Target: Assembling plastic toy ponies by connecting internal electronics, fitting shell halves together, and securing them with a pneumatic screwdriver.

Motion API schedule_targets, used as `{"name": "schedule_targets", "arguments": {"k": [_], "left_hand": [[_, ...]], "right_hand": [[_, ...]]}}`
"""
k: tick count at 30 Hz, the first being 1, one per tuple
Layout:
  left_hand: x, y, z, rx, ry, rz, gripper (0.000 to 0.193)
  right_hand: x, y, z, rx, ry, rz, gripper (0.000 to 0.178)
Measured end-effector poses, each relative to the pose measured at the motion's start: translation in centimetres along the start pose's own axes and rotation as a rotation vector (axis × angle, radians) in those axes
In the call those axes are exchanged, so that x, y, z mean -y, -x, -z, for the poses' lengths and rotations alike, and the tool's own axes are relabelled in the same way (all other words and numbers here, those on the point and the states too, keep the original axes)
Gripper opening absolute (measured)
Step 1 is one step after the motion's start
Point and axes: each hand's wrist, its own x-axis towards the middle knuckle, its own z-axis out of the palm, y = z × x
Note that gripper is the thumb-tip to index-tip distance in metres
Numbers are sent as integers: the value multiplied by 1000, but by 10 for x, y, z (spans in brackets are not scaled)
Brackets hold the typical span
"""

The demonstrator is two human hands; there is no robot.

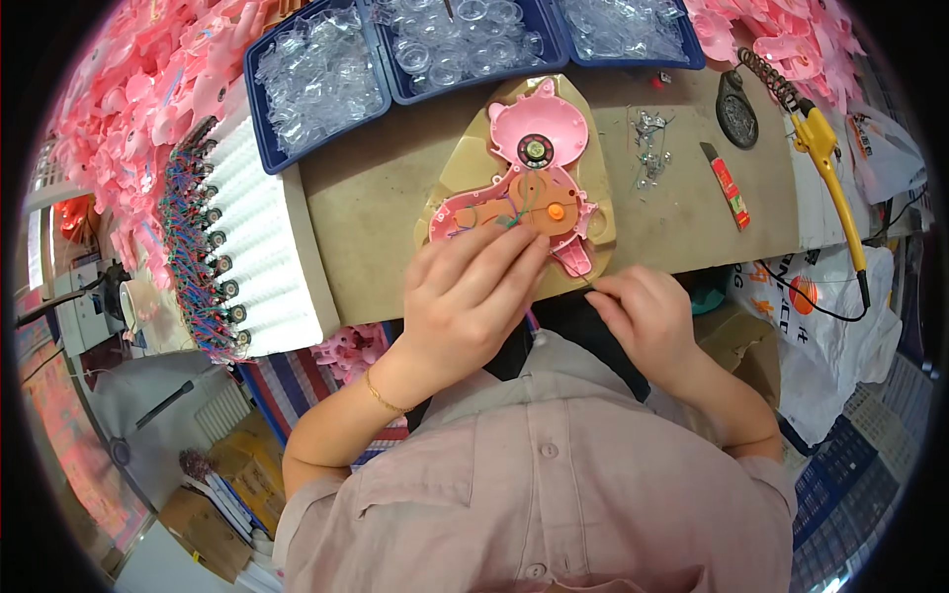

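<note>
A pink plastic toy shell (539,128) lies in a tan, shaped holder (465,163) on the bench. Its rounded upper part holds a small round speaker (536,150). An orange-brown circuit board (529,193) with an orange knob (557,211) and thin coloured wires fills the lower part. My left hand (473,287) rests over the board's near left side, fingers stretched out at the wires; its thumb is hidden. Just off the shell's near right end, my right hand (645,314) pinches a thin wire (587,284) between thumb and forefinger.
Blue trays (384,84) of clear plastic parts line the back. Wired speakers (222,265) sit along a white ridged rack (262,237) at left. To the right are small loose parts (649,143), a red cutter (730,193) and a yellow soldering iron (835,173). Pink shells (138,109) are heaped far left.
</note>
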Motion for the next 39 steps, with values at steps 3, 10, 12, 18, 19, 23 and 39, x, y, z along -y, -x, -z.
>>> {"name": "schedule_targets", "arguments": {"k": [3, 10, 12, 18, 19, 23, 39], "left_hand": [[6, -5, -2, 86, 34, -148, 33], [-2, -4, 4, 154, -96, -166, 33], [-6, 1, 1, 163, -159, -130, 35], [1, -3, -7, 66, -38, -129, 35], [4, -3, -5, 67, -32, -129, 35], [4, -2, -1, 84, -63, -211, 31], [4, 0, -7, -34, -93, -175, 25]], "right_hand": [[-4, -9, 15, 123, -660, -700, 10], [-24, -70, 9, -53, -125, -136, 7], [-24, -63, 19, 8, -147, -139, 8], [-15, -15, 9, 97, -74, -45, 10], [-13, -12, 8, 118, -85, -60, 7], [-15, -31, 25, 138, -599, -619, 10], [-29, -48, 32, 308, -570, -396, 8]]}}
